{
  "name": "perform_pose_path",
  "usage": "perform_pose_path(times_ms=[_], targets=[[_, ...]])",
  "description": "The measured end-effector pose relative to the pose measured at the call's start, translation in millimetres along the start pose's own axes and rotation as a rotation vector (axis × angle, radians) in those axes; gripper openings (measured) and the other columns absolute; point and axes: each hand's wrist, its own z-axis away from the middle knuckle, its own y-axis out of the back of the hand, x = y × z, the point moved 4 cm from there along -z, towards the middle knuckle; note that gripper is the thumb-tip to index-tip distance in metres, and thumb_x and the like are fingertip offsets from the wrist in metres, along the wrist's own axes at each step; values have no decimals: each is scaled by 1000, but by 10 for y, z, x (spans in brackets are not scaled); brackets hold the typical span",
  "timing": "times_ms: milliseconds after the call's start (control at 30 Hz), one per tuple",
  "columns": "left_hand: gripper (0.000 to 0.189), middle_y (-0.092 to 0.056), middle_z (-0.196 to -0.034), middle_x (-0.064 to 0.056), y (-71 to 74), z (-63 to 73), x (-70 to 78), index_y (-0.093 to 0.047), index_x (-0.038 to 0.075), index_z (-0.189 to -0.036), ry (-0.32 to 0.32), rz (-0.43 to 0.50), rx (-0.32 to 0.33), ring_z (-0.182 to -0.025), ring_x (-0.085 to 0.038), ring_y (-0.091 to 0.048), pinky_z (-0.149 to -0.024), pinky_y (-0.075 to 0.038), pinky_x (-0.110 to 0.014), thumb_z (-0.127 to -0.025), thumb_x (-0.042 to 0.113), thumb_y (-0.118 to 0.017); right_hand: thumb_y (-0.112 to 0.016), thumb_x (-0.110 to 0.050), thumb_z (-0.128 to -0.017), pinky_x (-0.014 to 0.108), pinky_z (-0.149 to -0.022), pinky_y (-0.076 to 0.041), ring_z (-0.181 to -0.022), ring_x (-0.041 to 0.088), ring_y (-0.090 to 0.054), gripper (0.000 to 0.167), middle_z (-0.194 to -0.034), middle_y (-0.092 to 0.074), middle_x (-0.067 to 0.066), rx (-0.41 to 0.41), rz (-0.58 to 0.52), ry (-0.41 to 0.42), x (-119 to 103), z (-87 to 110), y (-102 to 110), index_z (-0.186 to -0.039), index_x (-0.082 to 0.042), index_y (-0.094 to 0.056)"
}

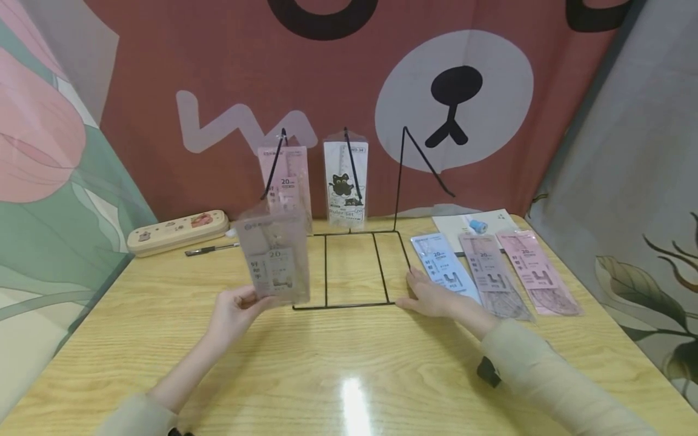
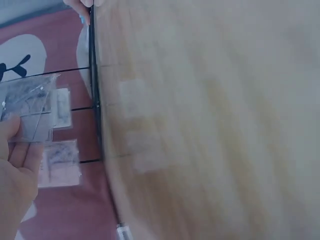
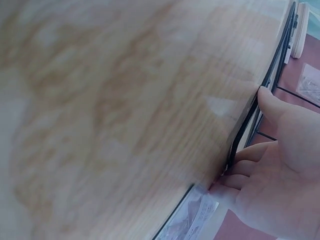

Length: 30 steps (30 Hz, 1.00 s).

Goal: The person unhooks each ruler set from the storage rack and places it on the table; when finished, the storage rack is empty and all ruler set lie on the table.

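My left hand (image 1: 234,312) pinches the lower edge of a greyish clear-packaged ruler set (image 1: 274,257), held upright over the left side of a black wire display rack (image 1: 326,272). With thumb and fingers, my right hand (image 1: 433,297) grips the rack's front right corner. A pink ruler set (image 1: 300,163) hangs on the rack's left hook, partly behind the held one. On the middle hook is a white ruler set (image 1: 338,163) with a black cat print. The right hook (image 1: 428,162) carries nothing. In the left wrist view the held ruler set (image 2: 30,107) shows its clear back.
Blue (image 1: 443,260), greyish (image 1: 485,260) and pink (image 1: 537,266) ruler sets lie right of the rack. Behind them are a pale sheet (image 1: 449,225) and a small blue object (image 1: 477,226). A cream pencil case (image 1: 180,233) and a pen (image 1: 209,249) lie at left.
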Motion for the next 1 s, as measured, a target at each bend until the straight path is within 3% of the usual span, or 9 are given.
perform_pose_path(times_ms=[133,267,367,433,567,667,733,867,1000], targets=[[25,-74,-92,2,134,122,150,-71,-1,-100,-127,4,28,-80,3,-68,-68,-56,-16,-77,-10,-68,-50,-41,-96,53,-117,-12,-143,44,-6,82,-152,-3,32,-4,1,-3,-11,9,12,-144,15,-14],[30,-70,-92,22,391,152,219,-71,2,-103,-105,35,98,-76,3,-68,-63,-53,-11,-78,-13,-66,-50,-40,-96,52,-117,-11,-143,43,-5,82,-153,-3,31,-6,-1,-12,-14,19,27,-144,15,-13],[22,-69,-82,27,634,137,163,-72,4,-100,10,-15,143,-64,7,-64,-53,-49,-9,-81,-7,-66,-50,-41,-96,53,-117,-11,-142,44,-6,83,-152,-2,32,-9,0,-11,-12,19,26,-144,15,-13],[18,-69,-80,27,780,117,81,-70,0,-102,102,-52,122,-64,8,-64,-51,-50,-12,-85,1,-66,-50,-42,-96,53,-117,-11,-142,44,-6,83,-152,-2,32,-10,2,-13,-8,18,23,-144,15,-13],[40,-74,-92,4,950,83,-138,-58,-13,-117,334,-58,-59,-75,-2,-70,-66,-58,-23,-91,17,-63,-49,-43,-96,53,-117,-11,-143,44,-6,83,-153,-2,31,-7,4,-22,13,11,20,-144,14,-14],[49,-71,-102,-15,959,65,-320,-55,-14,-121,504,-68,-201,-78,-9,-71,-69,-59,-27,-91,24,-62,-49,-43,-96,53,-117,-11,-143,44,-6,83,-152,-3,32,-5,4,-21,16,5,20,-144,15,-14],[48,-72,-100,-18,932,49,-437,-57,-13,-119,580,-106,-272,-78,-12,-70,-68,-59,-28,-91,26,-63,-49,-43,-96,53,-117,-11,-143,44,-6,83,-152,-3,32,-6,4,-16,11,3,16,-144,15,-14],[42,-73,-87,-9,848,-16,-607,-64,-9,-110,663,-193,-346,-72,-12,-67,-63,-56,-28,-88,26,-67,-49,-43,-96,53,-117,-11,-143,44,-6,83,-152,-3,33,-10,4,-13,2,6,10,-144,15,-13],[40,-73,-83,-5,759,-103,-661,-65,-9,-109,709,-186,-383,-71,-11,-66,-63,-55,-27,-85,23,-70,-49,-43,-96,53,-117,-11,-143,44,-6,82,-152,-3,32,-5,7,-16,-15,10,15,-143,15,-15]])
